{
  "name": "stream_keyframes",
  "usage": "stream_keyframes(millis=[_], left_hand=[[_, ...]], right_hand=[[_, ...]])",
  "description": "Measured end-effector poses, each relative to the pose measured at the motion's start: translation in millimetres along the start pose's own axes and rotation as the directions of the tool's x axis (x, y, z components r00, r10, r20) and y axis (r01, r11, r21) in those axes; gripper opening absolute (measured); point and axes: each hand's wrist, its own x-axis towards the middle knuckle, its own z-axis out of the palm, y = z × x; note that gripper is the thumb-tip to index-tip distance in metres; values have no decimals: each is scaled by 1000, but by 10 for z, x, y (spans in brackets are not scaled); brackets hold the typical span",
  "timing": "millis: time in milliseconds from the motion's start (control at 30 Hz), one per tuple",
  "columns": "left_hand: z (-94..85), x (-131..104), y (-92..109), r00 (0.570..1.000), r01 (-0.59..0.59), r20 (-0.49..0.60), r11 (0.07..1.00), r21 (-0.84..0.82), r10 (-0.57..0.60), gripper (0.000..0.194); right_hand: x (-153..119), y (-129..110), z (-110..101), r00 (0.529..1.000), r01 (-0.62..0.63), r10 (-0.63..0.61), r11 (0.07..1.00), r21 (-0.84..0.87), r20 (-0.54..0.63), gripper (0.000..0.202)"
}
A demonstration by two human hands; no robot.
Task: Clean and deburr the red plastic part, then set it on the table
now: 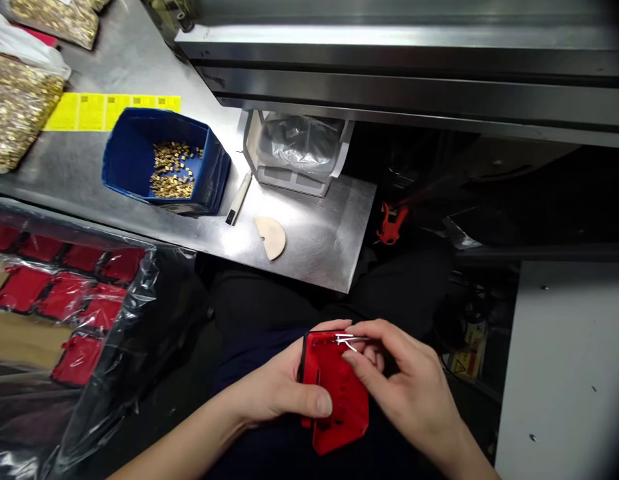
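Observation:
My left hand (294,387) is closed around a red plastic housing (342,400) with a black edge, its thumb pressing on the inner face. The open, hollow side of the housing faces up, above my lap. At its upper right corner, my right hand (406,380) pinches a thin, shiny, tweezer-like metal tool (345,339) between thumb and forefinger. The metal tips lie against the housing's inside top edge. Whether they grip any small part is too fine to make out.
A blue bin (216,167) of small brass parts stands on the metal bench (319,247), near a grey bin (294,177), a pen-like cutter (239,200) and a beige half-disc (270,238). Bags of brass parts (19,100) lie upper left. Red housings (66,297) fill a plastic-lined box on the left.

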Motion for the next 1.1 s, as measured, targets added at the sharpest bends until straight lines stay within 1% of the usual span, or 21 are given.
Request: stream_keyframes(millis=[67, 200, 300, 367, 600, 800, 900, 967, 1033, 1100], left_hand=[[17, 10, -22, 1000, -1, -7, 1000, 7, 1, 95], [30, 3, -63, 999, 21, -25, 998, 63, -20, 99], [42, 7, -63, 999, 37, -37, 996, 83, -34, 100], [50, 14, -56, 999, 34, -40, 995, 93, -31, 100], [70, 8, -50, 998, 45, -48, 995, 94, -41, 101], [60, 13, -38, 997, 56, -60, 995, 83, -51, 98], [56, 15, -33, 997, 43, -63, 997, 64, -39, 96], [54, 13, -30, 996, 44, -75, 997, 62, -39, 95], [47, 13, -23, 995, 57, -89, 996, 68, -51, 96], [34, 18, -13, 994, 82, -83, 994, 78, -75, 97]], right_hand=[[-75, -41, 96, 998, 28, -31, 998, -49, -57, 18], [-106, -83, 262, 985, 60, -76, 992, -109, -155, 13], [-107, -89, 317, 972, 69, -91, 992, -106, -218, 11], [-106, -82, 329, 969, 69, -92, 992, -104, -231, 11], [-104, -36, 322, 976, 62, -80, 994, -95, -203, 9], [-116, 4, 323, 985, 36, -42, 999, -40, -166, 12], [-125, 67, 272, 976, 28, -29, 1000, -7, -214, 13], [-116, 113, 201, 977, 90, -94, 996, -29, -191, 16], [-87, 152, 118, 974, 200, -206, 977, -72, -92, 20], [-42, 175, 43, 956, 293, -293, 952, -91, 13, 24]])
